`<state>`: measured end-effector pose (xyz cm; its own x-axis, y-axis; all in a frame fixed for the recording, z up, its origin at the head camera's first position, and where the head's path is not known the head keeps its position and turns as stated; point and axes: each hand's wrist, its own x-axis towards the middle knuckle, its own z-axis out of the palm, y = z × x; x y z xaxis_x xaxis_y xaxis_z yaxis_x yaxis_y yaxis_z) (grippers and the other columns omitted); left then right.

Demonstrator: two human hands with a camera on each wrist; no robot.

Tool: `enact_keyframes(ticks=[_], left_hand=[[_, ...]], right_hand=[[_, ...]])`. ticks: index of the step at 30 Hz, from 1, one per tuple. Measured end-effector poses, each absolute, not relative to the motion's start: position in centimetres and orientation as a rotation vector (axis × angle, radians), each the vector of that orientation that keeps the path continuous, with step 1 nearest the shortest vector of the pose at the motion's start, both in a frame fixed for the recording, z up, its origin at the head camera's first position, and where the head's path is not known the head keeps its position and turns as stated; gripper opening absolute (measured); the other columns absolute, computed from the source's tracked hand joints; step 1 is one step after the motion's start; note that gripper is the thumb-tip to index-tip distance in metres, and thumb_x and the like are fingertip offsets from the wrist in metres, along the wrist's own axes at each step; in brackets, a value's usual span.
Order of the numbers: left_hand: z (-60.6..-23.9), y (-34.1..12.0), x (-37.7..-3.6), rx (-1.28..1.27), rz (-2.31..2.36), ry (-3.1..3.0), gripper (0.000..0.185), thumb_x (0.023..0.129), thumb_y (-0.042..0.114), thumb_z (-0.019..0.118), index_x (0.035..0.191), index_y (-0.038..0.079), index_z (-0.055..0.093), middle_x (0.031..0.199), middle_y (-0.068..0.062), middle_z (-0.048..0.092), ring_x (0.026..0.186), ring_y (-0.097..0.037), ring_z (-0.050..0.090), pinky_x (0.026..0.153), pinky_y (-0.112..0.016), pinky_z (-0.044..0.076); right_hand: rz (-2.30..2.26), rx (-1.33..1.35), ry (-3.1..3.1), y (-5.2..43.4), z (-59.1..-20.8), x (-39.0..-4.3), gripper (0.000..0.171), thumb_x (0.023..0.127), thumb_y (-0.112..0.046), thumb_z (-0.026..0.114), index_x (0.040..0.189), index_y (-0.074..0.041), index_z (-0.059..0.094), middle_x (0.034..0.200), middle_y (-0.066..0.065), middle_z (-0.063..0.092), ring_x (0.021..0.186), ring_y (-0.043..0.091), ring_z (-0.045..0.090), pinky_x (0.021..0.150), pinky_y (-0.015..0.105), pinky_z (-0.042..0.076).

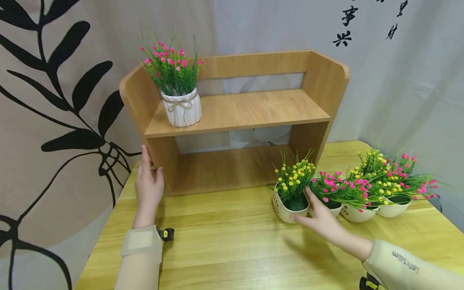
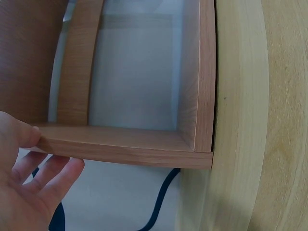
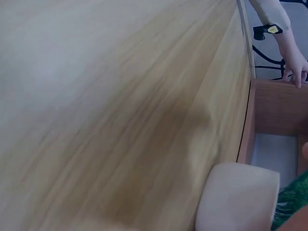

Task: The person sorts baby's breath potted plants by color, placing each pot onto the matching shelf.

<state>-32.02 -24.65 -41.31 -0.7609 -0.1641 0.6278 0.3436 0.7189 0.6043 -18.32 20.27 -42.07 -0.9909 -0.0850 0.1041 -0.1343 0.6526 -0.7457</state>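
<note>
Nearest the camera, two sleeved forearms reach out over the pale wooden table (image 1: 224, 249). The right hand (image 1: 319, 219) lies at the near side of a white pot of yellow flowers (image 1: 291, 189), thumb against the pot's front wall and fingers curved up round its right side, so it holds the pot while the pot stands on the table. In the right wrist view the cream pot wall (image 3: 238, 197) shows close up, with green leaves at its edge. This pot stands on the table just in front of the shelf unit's lower right corner.

The left hand (image 1: 148, 183) is well apart from the pot, across the table at the shelf unit's lower left corner. Its fingers are straight and spread, resting along the outer face of the left side panel, thumb at the front edge. The left wrist view shows the fingertips (image 2: 29, 137) touching the panel's edge.

Right of the held pot, touching or nearly so, stands a row of further white pots with pink and yellow flowers (image 1: 377, 189).

Behind them the wooden shelf unit (image 1: 239, 112) stands on the table against a curtain (image 1: 54, 100). On its upper board, at the left, sits a ribbed white pot of pink flowers (image 1: 181, 106).
</note>
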Motion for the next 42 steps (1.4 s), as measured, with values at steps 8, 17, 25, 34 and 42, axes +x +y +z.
enact_keyframes(ticks=[8, 17, 25, 34, 42], left_hand=[[-41.8, -24.6, -32.0, -0.139, -0.957, -2.247, 0.086, 0.094, -0.004, 0.056, 0.157, 0.03, 0.007, 0.131, -0.031, 0.045, 0.1, -0.045, 0.055, 0.079, -0.056, 0.052], [-42.0, -24.6, -31.9, -0.137, -0.956, -2.245, 0.085, 0.094, -0.005, 0.056, 0.157, 0.028, 0.009, 0.133, -0.03, 0.045, 0.103, -0.045, 0.055, 0.08, -0.055, 0.052], [-41.8, -24.5, -31.9, -0.151, -0.965, -2.239, 0.085, 0.094, -0.005, 0.056, 0.157, 0.027, 0.009, 0.133, -0.03, 0.044, 0.105, -0.044, 0.055, 0.082, -0.055, 0.052], [-41.5, -24.4, -32.3, -0.178, -0.948, -2.219, 0.086, 0.094, -0.005, 0.055, 0.157, 0.029, 0.007, 0.13, -0.03, 0.045, 0.103, -0.044, 0.055, 0.079, -0.055, 0.052], [-41.6, -24.8, -32.4, -0.152, -0.957, -2.229, 0.084, 0.094, -0.004, 0.055, 0.157, 0.028, 0.008, 0.127, -0.03, 0.046, 0.101, -0.044, 0.056, 0.079, -0.055, 0.052]], right_hand=[[1.321, 0.043, -2.802, 19.3, -43.9, -19.8, 0.104, 0.082, -0.035, 0.077, 0.146, 0.017, 0.014, 0.15, 0.037, 0.018, 0.136, 0.051, 0.021, 0.111, 0.058, 0.024], [1.369, -0.114, -2.801, 18.3, -45.1, -21.9, 0.116, 0.072, -0.037, 0.085, 0.144, 0.018, 0.014, 0.146, 0.04, 0.021, 0.133, 0.052, 0.027, 0.109, 0.057, 0.029], [1.307, -0.107, -2.747, 17.8, -45.8, -22.6, 0.112, 0.064, -0.034, 0.09, 0.142, 0.013, 0.023, 0.137, 0.034, 0.031, 0.127, 0.048, 0.037, 0.107, 0.056, 0.034], [1.128, 0.037, -2.761, 17.5, -45.6, -22.5, 0.099, 0.065, -0.027, 0.087, 0.138, 0.014, 0.035, 0.133, 0.034, 0.046, 0.122, 0.048, 0.045, 0.102, 0.056, 0.04], [1.072, 0.174, -2.721, 17.1, -45.9, -22.6, 0.096, 0.061, -0.023, 0.087, 0.137, 0.012, 0.04, 0.133, 0.032, 0.049, 0.119, 0.047, 0.049, 0.1, 0.056, 0.042]])
